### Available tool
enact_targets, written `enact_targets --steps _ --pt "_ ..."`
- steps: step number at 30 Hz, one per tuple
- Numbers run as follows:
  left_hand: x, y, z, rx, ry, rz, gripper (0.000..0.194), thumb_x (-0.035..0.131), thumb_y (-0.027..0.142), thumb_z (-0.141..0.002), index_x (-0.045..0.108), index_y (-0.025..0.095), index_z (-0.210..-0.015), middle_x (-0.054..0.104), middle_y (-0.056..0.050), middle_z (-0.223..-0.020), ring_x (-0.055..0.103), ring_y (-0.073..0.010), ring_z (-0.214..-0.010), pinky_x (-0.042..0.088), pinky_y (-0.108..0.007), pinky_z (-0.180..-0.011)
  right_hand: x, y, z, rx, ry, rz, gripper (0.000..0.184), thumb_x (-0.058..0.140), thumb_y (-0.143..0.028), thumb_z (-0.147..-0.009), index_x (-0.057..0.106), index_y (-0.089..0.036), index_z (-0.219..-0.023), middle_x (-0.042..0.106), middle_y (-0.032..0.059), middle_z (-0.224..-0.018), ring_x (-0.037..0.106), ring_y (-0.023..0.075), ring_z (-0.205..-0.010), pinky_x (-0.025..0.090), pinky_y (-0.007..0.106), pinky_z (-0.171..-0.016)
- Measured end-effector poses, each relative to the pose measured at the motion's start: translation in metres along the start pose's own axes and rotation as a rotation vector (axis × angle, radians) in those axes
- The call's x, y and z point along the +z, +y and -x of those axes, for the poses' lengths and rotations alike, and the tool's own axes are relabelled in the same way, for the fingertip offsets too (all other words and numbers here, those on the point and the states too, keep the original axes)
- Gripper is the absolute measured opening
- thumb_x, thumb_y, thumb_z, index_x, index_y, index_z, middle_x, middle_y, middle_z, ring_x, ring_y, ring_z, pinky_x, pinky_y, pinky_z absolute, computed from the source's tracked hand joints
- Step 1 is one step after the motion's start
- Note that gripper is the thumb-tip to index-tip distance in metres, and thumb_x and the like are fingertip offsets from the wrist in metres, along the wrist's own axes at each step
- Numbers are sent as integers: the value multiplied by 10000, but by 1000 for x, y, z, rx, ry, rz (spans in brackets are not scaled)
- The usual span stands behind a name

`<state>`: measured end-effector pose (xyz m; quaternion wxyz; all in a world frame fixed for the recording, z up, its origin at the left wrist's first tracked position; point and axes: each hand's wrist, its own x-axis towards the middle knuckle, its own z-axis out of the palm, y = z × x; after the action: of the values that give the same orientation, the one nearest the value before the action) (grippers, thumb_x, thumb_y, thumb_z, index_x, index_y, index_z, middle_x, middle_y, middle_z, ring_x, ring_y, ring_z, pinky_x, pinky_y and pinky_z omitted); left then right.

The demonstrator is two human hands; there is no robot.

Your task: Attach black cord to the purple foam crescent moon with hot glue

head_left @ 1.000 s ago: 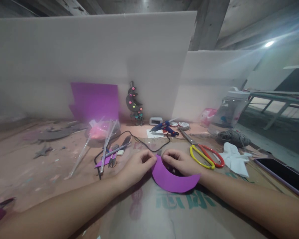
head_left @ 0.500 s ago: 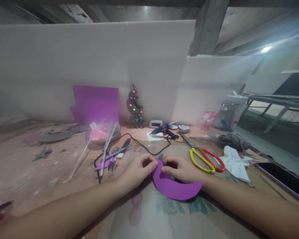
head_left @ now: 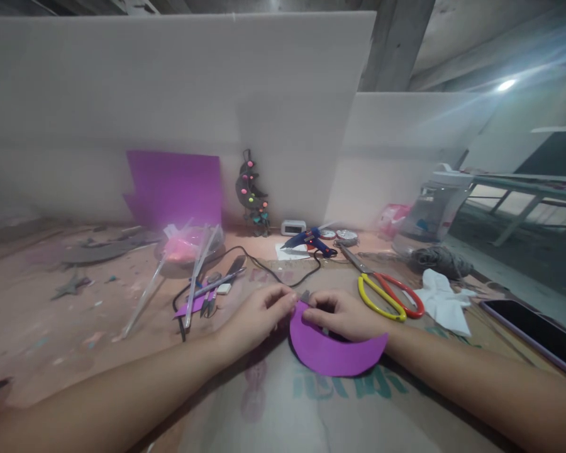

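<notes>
A purple crescent moon cut-out (head_left: 334, 355) lies low over the cardboard, its upper tip between my two hands. My left hand (head_left: 271, 314) pinches that tip from the left with thumb and forefinger. From the other side, my right hand (head_left: 337, 311) grips the same upper part, thumb on the purple face and fingers curled behind. A small grey piece (head_left: 305, 296) sticks out above the tip between the hands; most of whatever is behind the crescent is hidden. Scissors with yellow and red handles (head_left: 389, 297) lie just right of my right hand.
Behind the hands lie a blue glue gun (head_left: 310, 242) and its black cord. A decorated grey moon (head_left: 251, 192) leans on the white board. Glue sticks (head_left: 200, 274), a pen and snips lie left. Tissue (head_left: 446, 302), a phone (head_left: 538, 336) and grey yarn (head_left: 441, 261) are right.
The crescent has tilted a little, its right point swinging slightly outward. My right thumb has moved onto the purple face near the tip. Both hands stay at the upper tip.
</notes>
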<state>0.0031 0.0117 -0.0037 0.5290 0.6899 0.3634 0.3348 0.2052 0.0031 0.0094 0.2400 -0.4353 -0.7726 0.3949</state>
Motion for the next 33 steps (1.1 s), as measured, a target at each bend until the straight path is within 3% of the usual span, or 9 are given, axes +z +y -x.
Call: enact_targets --steps 10,20,26,33 --pt "1 7 1 3 -26 -11 307 600 443 -829 612 137 -838 498 49 -609 424 -82 -518 304 -202 -478 5 -6 4 -69 -43 91 287 610 -403 -811 592 -159 -661 547 -19 -624 495 110 -620 380 228 -595" --pt "1 7 2 23 -14 -37 338 547 462 -859 592 149 -738 448 59 -556 382 -89 -500 303 -220 -508 7 -7 1 -67 -44 113 302 614 -409 -807 576 -162 -638 523 -20 -598 477 115 -603 366 236 -587" --pt "1 9 2 40 -38 -43 304 581 419 -848 614 134 -745 504 35 -613 413 -95 -550 311 -216 -528 7 -7 3 -95 -35 133 301 618 -397 -805 553 -165 -625 506 -26 -603 469 110 -610 359 234 -597" --pt "-1 3 0 78 5 -8 320 561 421 -873 644 129 -974 589 -9 -762 496 -123 -675 378 -216 -607 7 -11 7 19 101 122 345 533 -443 -866 531 -172 -652 507 -21 -599 447 107 -585 342 235 -548"
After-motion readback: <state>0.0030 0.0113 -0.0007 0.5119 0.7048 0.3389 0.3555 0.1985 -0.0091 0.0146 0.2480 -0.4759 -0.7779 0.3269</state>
